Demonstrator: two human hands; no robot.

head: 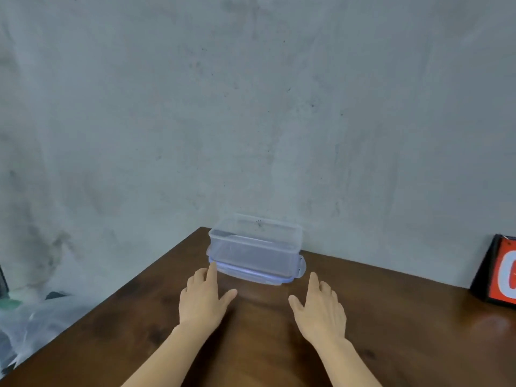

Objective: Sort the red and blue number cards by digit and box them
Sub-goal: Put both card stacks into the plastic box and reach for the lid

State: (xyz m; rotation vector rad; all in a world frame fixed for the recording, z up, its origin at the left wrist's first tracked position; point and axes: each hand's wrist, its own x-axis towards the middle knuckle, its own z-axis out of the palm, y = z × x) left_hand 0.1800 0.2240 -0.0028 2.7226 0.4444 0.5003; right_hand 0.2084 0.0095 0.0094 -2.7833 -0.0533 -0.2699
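Both the left hand (pixel 201 298) and right hand (pixel 321 305), fingers straight and released, flank a clear rectangular plastic box (pixel 255 251) on glossy wood.

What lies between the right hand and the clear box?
Nothing: in the head view, only bare table separates the right hand from the clear box.

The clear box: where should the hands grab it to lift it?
Probably by its two short end walls, just under the rim, one hand coming from each side. The clear box lies long side toward the person, open on top and resting on its lid, and the left hand and right hand are open near those ends.
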